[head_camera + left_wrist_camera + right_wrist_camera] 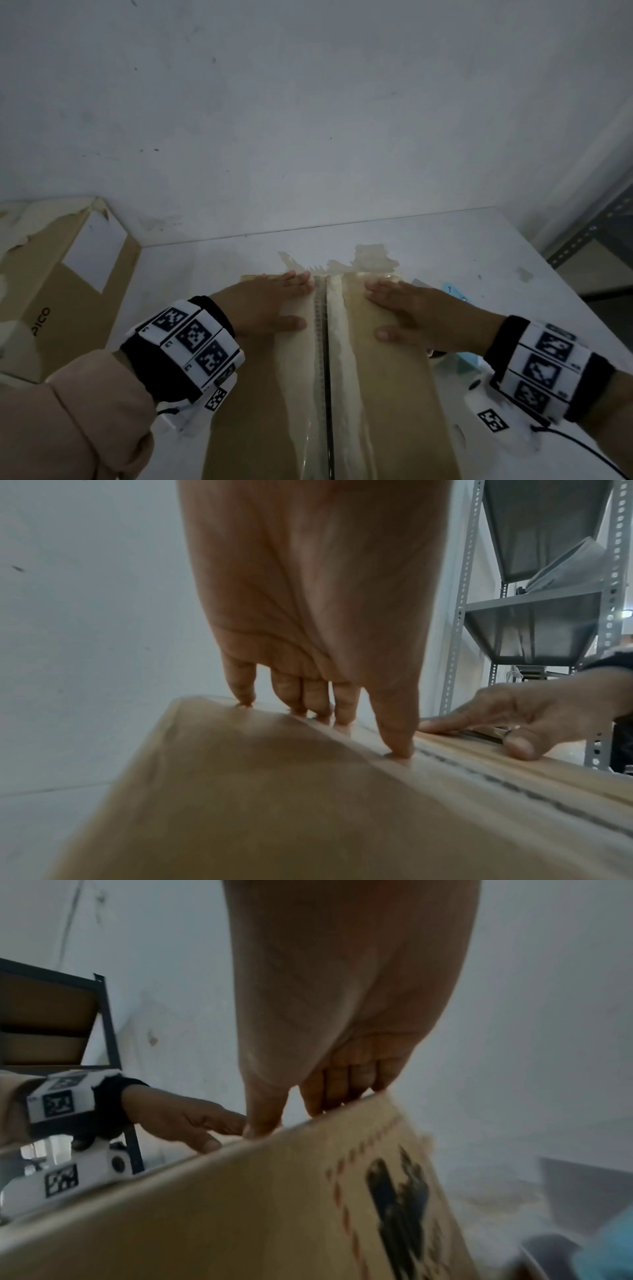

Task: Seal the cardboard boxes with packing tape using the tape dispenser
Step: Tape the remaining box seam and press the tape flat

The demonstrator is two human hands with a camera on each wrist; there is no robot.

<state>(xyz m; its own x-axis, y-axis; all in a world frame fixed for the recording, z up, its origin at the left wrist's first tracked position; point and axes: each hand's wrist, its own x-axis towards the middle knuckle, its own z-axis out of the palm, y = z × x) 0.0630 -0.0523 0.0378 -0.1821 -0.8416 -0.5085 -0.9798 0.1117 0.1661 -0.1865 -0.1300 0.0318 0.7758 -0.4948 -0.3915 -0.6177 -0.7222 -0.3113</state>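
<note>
A brown cardboard box [260, 404] lies on the white table in front of me, its two top flaps meeting at a dark centre seam [328, 377]. Old clear tape strips run beside the seam. My left hand [274, 301] lies flat with straight fingers on the left flap, near the far edge. My right hand [404, 308] presses flat on the right flap, opposite it. In the left wrist view the left fingertips [397, 750] touch the flap [274, 804] beside the seam. The right wrist view shows the right hand [329, 1096] at the box's top edge, above its printed side [394, 1218]. No tape dispenser can be made out.
A second cardboard box [58, 284] marked PICO lies at the left. Tape residue [373, 260] sticks to the table [496, 260] behind the box. A blue object [466, 363] lies to the right under my right wrist. Grey metal shelving [534, 631] stands at the right, a white wall behind.
</note>
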